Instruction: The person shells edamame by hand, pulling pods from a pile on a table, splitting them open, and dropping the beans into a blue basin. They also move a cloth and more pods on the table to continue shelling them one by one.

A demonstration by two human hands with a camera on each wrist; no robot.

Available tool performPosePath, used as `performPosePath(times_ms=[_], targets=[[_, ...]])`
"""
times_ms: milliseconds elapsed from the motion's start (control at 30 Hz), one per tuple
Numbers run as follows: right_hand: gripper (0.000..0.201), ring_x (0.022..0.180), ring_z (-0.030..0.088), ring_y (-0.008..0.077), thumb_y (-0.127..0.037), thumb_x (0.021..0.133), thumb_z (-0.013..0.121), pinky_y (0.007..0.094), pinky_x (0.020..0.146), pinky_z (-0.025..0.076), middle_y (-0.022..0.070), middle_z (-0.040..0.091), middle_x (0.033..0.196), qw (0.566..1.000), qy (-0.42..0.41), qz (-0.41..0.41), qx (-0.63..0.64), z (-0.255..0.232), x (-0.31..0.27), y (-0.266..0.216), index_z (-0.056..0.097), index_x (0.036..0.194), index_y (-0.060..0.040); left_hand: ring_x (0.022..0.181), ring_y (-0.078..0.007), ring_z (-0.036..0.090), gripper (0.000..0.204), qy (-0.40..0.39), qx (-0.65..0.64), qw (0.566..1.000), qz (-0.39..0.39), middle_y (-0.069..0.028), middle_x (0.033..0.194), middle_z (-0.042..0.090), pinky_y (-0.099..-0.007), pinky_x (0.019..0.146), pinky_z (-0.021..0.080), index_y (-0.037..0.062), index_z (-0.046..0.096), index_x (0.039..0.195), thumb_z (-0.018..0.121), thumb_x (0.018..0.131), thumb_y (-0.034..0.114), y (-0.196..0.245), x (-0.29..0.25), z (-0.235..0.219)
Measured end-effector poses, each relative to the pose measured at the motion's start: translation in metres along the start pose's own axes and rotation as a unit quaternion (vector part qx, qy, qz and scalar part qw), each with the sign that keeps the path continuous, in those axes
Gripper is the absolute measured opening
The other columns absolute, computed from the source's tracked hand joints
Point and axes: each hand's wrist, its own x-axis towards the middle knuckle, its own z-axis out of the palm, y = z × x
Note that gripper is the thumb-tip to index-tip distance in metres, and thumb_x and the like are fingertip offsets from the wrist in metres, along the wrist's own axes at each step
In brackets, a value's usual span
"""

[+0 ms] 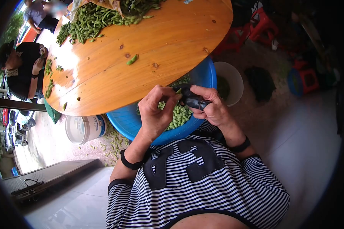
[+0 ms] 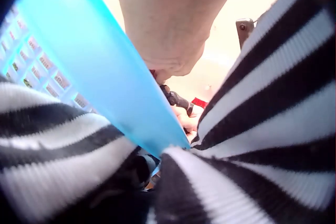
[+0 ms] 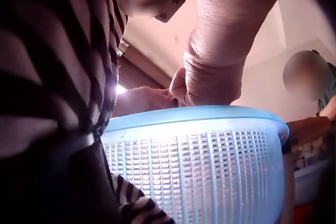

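Note:
Over a blue basket (image 1: 127,129) holding shelled green beans (image 1: 179,117), both hands meet. The left hand (image 1: 156,110) pinches a green pod (image 1: 178,91) between thumb and fingers. Fingers of the right hand (image 1: 212,105) curl round a black tool (image 1: 195,101), its far end against the pod; the tool's exact shape is unclear. In the left wrist view the dark tool (image 2: 178,100) shows beyond the basket's rim (image 2: 105,66). The right wrist view has the right wrist above the basket (image 3: 199,161), the fingers mostly hidden.
A wooden table (image 1: 141,49) stands beyond the basket, bearing a heap of pods (image 1: 99,21) and one loose pod (image 1: 132,59). White buckets (image 1: 84,129) flank the basket; red stools (image 1: 263,26) are at the right. Another person (image 1: 25,68) sits at the table's left.

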Motion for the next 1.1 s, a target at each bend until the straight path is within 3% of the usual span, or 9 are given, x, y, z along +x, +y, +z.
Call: performPosePath(times_ms=[67, 133, 300, 367, 400, 533, 600, 833, 1100], targets=[[0.035, 0.049, 0.033, 0.0028, -0.001, 0.078, 0.039, 0.0183, 0.043, 0.029, -0.0021, 0.042, 0.062, 1.0, -0.006, 0.009, 0.028, -0.007, 0.0, 0.008, 0.057, 0.108, 0.0059, 0.058, -0.0132, 0.057, 0.014, -0.006, -0.097, 0.994, -0.058, -0.0033, 0.07, 0.059, -0.0235, 0.053, 0.046, 0.0034, 0.057, 0.08, 0.068, 0.08, -0.005, 0.0, -0.001, -0.001], [0.035, 0.049, 0.033, 0.0027, -0.001, 0.078, 0.04, 0.0182, 0.043, 0.028, -0.0023, 0.041, 0.061, 0.998, -0.011, 0.018, 0.056, -0.01, 0.001, 0.01, 0.057, 0.107, 0.0059, 0.055, -0.0131, 0.055, 0.014, -0.048, -0.407, 0.869, -0.278, -0.004, 0.073, 0.061, -0.0222, 0.046, 0.042, 0.0045, 0.057, 0.086, 0.069, 0.082, -0.002, 0.0, 0.003, -0.008], [0.03, 0.052, 0.04, 0.0096, 0.001, 0.078, 0.052, 0.0234, 0.046, 0.032, 0.0016, 0.044, 0.066, 0.997, -0.027, 0.05, -0.047, -0.007, 0.003, 0.003, 0.059, 0.107, 0.0027, 0.052, -0.0144, 0.054, 0.027, -0.117, -0.571, 0.739, -0.338, -0.0061, 0.073, 0.061, -0.022, 0.039, 0.034, 0.0026, 0.053, 0.107, 0.067, 0.084, 0.003, -0.014, 0.004, -0.014], [0.034, 0.057, 0.045, 0.0161, 0.005, 0.073, 0.055, 0.027, 0.05, 0.037, 0.005, 0.047, 0.071, 0.951, -0.037, -0.098, -0.292, 0.001, 0.005, -0.005, 0.059, 0.106, 0.0029, 0.052, -0.014, 0.054, 0.027, -0.11, -0.537, 0.767, -0.334, -0.0062, 0.073, 0.062, -0.0221, 0.04, 0.035, 0.0027, 0.054, 0.107, 0.067, 0.084, 0.003, -0.009, 0.004, -0.017], [0.038, 0.062, 0.049, 0.0226, 0.008, 0.069, 0.058, 0.0306, 0.055, 0.041, 0.0083, 0.049, 0.076, 0.824, -0.043, -0.24, -0.51, 0.005, 0.008, -0.009, 0.058, 0.106, 0.003, 0.052, -0.0136, 0.055, 0.026, -0.104, -0.502, 0.792, -0.331, -0.0063, 0.073, 0.062, -0.0222, 0.04, 0.036, 0.0028, 0.054, 0.108, 0.067, 0.085, 0.002, -0.006, 0.004, -0.02], [0.042, 0.077, 0.056, 0.0331, 0.009, 0.063, 0.058, 0.0343, 0.065, 0.045, 0.0141, 0.053, 0.086, 0.812, -0.002, -0.196, -0.55, 0.011, 0.001, -0.019, 0.056, 0.104, 0.0034, 0.057, -0.0115, 0.057, 0.008, -0.121, -0.301, 0.895, -0.307, -0.0034, 0.074, 0.062, -0.0236, 0.047, 0.043, -0.0001, 0.062, 0.089, 0.067, 0.083, -0.001, -0.011, -0.011, -0.031], [0.031, 0.07, 0.056, 0.0318, 0.008, 0.07, 0.057, 0.0325, 0.064, 0.045, 0.0147, 0.054, 0.081, 0.801, 0.076, -0.219, -0.551, -0.005, 0.002, -0.019, 0.055, 0.1, 0.0036, 0.064, -0.0136, 0.061, 0.008, -0.133, -0.001, 0.982, -0.132, -0.0043, 0.074, 0.063, -0.0267, 0.055, 0.048, 0.0009, 0.063, 0.082, 0.067, 0.079, -0.005, -0.015, -0.021, -0.032], [0.017, 0.066, 0.055, 0.0251, 0.008, 0.076, 0.054, 0.0298, 0.061, 0.044, 0.0132, 0.054, 0.077, 0.8, 0.17, -0.194, -0.542, -0.012, -0.005, -0.017, 0.055, 0.092, 0.0029, 0.067, -0.0321, 0.058, 0.03, -0.181, 0.283, 0.94, 0.058, -0.0107, 0.07, 0.049, -0.0412, 0.057, 0.049, 0.0045, 0.059, 0.084, 0.053, 0.061, -0.014, -0.035, -0.037, -0.043], [0.025, 0.068, 0.055, 0.0309, 0.011, 0.07, 0.055, 0.0319, 0.061, 0.044, 0.0142, 0.052, 0.077, 0.814, 0.117, -0.191, -0.536, -0.002, 0.002, -0.002, 0.055, 0.094, 0.0034, 0.075, -0.0347, 0.059, 0.029, -0.18, 0.302, 0.935, 0.051, -0.0133, 0.078, 0.051, -0.0438, 0.061, 0.051, 0.0023, 0.054, 0.089, 0.053, 0.063, -0.012, -0.04, -0.04, -0.038]])
